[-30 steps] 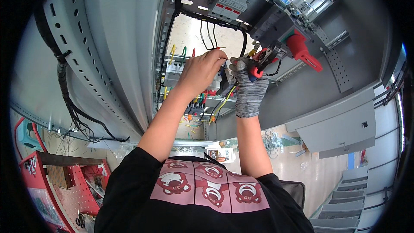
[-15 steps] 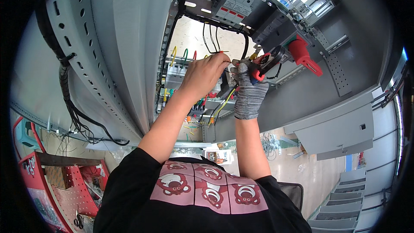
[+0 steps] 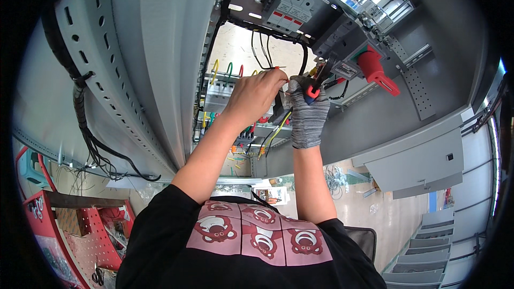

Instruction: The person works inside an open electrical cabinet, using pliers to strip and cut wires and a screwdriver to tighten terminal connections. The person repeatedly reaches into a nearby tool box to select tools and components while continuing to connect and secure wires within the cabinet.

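My bare left hand (image 3: 258, 92) is closed, thumb and fingertips pinched together on what looks like a thin wire, its end mostly hidden. A small red wire tip (image 3: 276, 68) shows just above those fingers. Close beside it, almost touching, my right hand (image 3: 309, 109) wears a grey knit glove. It is wrapped round pliers (image 3: 314, 92) with red-and-blue handles, the dark head pointing up and right. The glove hides much of the handles. Thin black wires (image 3: 261, 48) hang behind the left fingertips. Below the hands runs a yellow-green wire (image 3: 278, 132).
A grey metal cabinet frame (image 3: 160, 48) surrounds the work. Above sits a white fuse holder block (image 3: 290, 8); at right a red rotary handle (image 3: 377, 69) juts out. Terminals with coloured wire loops (image 3: 230, 68) lie behind my left hand. A red perforated cart (image 3: 101, 235) stands lower left.
The pliers have turned in my right hand; their head points more upward and the handles sit closer in the palm. My left hand has shifted slightly to the right.
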Motion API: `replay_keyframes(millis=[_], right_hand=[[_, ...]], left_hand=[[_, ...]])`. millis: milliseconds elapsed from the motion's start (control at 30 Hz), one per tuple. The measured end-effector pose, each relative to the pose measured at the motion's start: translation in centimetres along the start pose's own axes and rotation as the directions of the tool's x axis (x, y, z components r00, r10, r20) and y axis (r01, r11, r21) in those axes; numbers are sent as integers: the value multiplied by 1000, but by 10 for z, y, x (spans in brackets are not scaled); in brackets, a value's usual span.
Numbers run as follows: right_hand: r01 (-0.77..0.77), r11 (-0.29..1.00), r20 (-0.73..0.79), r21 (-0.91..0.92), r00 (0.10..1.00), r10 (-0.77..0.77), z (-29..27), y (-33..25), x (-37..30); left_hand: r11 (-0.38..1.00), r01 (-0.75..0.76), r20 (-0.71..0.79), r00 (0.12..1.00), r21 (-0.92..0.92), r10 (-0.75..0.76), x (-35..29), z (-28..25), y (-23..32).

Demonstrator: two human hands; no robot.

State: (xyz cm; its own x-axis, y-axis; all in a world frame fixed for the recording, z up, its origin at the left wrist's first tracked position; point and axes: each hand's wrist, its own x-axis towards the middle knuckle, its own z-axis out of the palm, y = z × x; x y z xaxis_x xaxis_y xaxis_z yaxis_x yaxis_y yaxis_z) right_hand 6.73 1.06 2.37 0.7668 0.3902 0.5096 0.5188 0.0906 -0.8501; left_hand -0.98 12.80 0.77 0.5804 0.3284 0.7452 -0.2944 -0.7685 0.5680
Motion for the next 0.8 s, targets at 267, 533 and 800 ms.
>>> replay_keyframes(millis=[267, 533, 800], right_hand=[[105, 985, 37, -135, 994, -101, -18, 9, 1], [-282, 935, 162, -217, 934, 320, -116, -56, -75], [-781, 597, 671, -184, 344, 657, -162, -2, -155]], left_hand=[[996, 43, 22, 999, -75, -42, 4, -3, 12], [996, 73, 8, 997, -49, -73, 0, -5, 8], [988, 130, 10, 991, -84, -130, 3, -3, 12]])
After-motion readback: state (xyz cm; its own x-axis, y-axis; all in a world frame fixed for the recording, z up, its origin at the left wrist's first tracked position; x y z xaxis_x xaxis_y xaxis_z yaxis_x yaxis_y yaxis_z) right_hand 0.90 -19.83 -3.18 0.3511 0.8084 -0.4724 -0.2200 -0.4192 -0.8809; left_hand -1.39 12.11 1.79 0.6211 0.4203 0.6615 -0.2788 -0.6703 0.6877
